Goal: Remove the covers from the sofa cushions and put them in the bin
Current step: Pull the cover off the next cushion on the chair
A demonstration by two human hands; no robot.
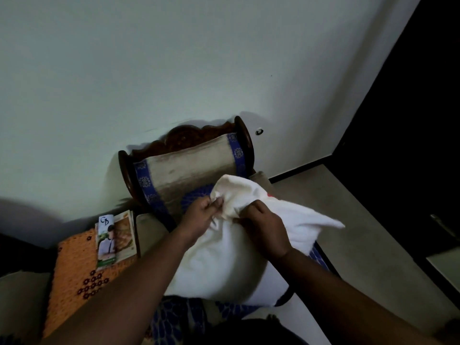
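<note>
Your left hand pinches a bunched fold of the soft white fabric cushion cover, its grip clenched on the cloth at the cover's far edge. Your right hand sits just beside it, fingers curled into the same gathered fabric, grasping it too. The cover lies in front of the carved dark wooden chair with its beige and blue patterned backrest, resting over the seat. Left of the chair, a stack of printed booklets lies on an orange crocheted mat.
</note>
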